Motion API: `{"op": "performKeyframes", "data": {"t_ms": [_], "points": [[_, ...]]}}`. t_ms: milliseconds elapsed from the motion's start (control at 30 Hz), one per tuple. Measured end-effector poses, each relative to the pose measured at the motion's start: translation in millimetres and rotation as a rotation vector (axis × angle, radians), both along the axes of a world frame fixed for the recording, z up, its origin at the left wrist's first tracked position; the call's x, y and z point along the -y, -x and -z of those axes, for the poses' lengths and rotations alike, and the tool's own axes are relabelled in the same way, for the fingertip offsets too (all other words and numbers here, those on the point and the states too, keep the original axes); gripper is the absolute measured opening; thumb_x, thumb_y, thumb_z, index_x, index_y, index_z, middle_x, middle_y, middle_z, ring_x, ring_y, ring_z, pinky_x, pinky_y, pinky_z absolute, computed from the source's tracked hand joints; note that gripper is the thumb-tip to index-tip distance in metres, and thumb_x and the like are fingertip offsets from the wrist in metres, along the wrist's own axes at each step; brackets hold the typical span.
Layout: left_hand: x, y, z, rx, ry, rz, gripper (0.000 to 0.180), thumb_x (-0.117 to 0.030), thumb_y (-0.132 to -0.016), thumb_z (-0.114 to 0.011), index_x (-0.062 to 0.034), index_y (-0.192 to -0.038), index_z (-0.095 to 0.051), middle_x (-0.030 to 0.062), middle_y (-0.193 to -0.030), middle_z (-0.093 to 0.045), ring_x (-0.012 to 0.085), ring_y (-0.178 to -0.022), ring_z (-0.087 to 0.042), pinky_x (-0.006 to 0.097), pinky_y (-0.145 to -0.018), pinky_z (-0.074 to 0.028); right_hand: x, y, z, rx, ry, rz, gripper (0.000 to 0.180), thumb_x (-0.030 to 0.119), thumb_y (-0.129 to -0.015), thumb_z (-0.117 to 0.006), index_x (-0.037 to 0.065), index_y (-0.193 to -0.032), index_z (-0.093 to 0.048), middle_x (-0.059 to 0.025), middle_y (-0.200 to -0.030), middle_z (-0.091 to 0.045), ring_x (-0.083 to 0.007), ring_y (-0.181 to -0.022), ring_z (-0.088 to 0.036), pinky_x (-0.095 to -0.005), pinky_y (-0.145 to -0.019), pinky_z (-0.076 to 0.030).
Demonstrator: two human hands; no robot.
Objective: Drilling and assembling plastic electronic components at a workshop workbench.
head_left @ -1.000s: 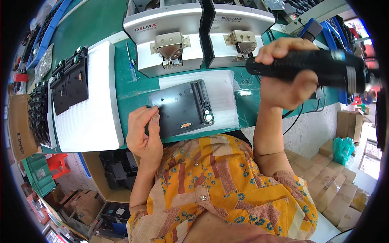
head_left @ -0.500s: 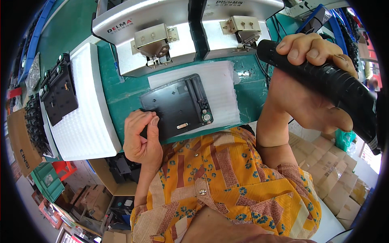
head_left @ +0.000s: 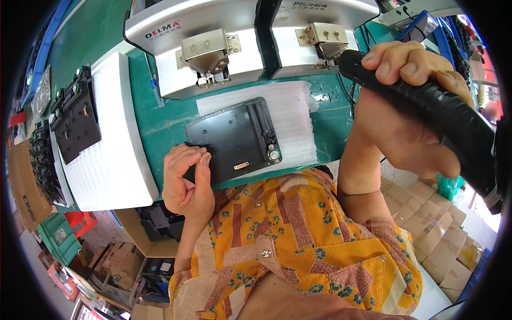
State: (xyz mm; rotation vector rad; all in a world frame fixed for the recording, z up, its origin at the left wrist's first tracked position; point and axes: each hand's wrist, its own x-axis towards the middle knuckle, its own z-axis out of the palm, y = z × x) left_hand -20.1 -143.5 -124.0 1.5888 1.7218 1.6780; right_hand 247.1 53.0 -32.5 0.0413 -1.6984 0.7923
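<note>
Left hand [head_left: 186, 184] pinches fingertips at 8 o'clock edge of black panel [head_left: 232, 138]; right hand [head_left: 408, 112] grips black power screwdriver [head_left: 432, 114], at panel's 3 o'clock.

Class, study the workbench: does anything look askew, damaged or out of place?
Nothing is plainly wrong. The black panel lies slightly skewed on its white foam sheet, its near left corner under the left hand. The right hand holds a black power screwdriver.

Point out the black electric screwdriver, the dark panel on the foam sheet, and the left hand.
black electric screwdriver [head_left: 426, 112], head view, middle of its ribbed barrel.
dark panel [head_left: 229, 136], head view, its flat centre.
left hand [head_left: 186, 184], head view, the palm.
</note>
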Motion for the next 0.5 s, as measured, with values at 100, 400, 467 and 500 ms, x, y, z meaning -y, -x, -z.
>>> {"op": "performKeyframes", "data": {"t_ms": [100,400,467,500], "points": [[-2.5,-0.1,-1.2,-0.023,-0.010,0.017,0.021,0.013,-0.084,-0.076,0.0011,-0.100,-0.067,0.0126,-0.094,-0.073,0.0263,-0.090,-0.066,0.042,-0.091,-0.053,11.1,15.8,3.9,-0.062,-0.002,0.030,0.093,0.080,-0.086,-0.062,0.005,-0.139,-0.053,-0.0188,-0.110,-0.059,-0.0314,-0.086,-0.060,-0.0498,-0.073,-0.054],[-0.9,2.5,-3.4,-0.055,0.004,0.002,0.021,0.012,-0.084,-0.076,-0.0005,-0.100,-0.068,0.0108,-0.093,-0.073,0.0262,-0.091,-0.067,0.043,-0.094,-0.052,2.9,35.5,14.7,-0.090,-0.104,0.178,0.087,0.076,-0.087,-0.064,0.001,-0.129,-0.048,-0.0192,-0.100,-0.059,-0.0303,-0.075,-0.062,-0.0454,-0.064,-0.058],[-3.2,1.6,-6.1,-0.044,0.011,0.008,0.021,0.011,-0.084,-0.075,-0.0008,-0.099,-0.068,0.0106,-0.093,-0.073,0.0262,-0.091,-0.067,0.043,-0.094,-0.052,10.2,32.5,7.5,-0.083,-0.122,0.175,0.084,0.076,-0.089,-0.063,0.002,-0.127,-0.048,-0.0185,-0.097,-0.058,-0.0301,-0.074,-0.062,-0.0448,-0.064,-0.058],[-4.8,0.8,-7.4,-0.047,0.024,0.020,0.020,0.011,-0.084,-0.075,-0.0011,-0.099,-0.068,0.0103,-0.093,-0.073,0.0262,-0.091,-0.067,0.043,-0.094,-0.052,7.1,31.7,7.5,-0.071,-0.131,0.172,0.084,0.076,-0.089,-0.063,0.002,-0.127,-0.048,-0.0185,-0.097,-0.058,-0.0301,-0.074,-0.062,-0.0448,-0.064,-0.058]]}}
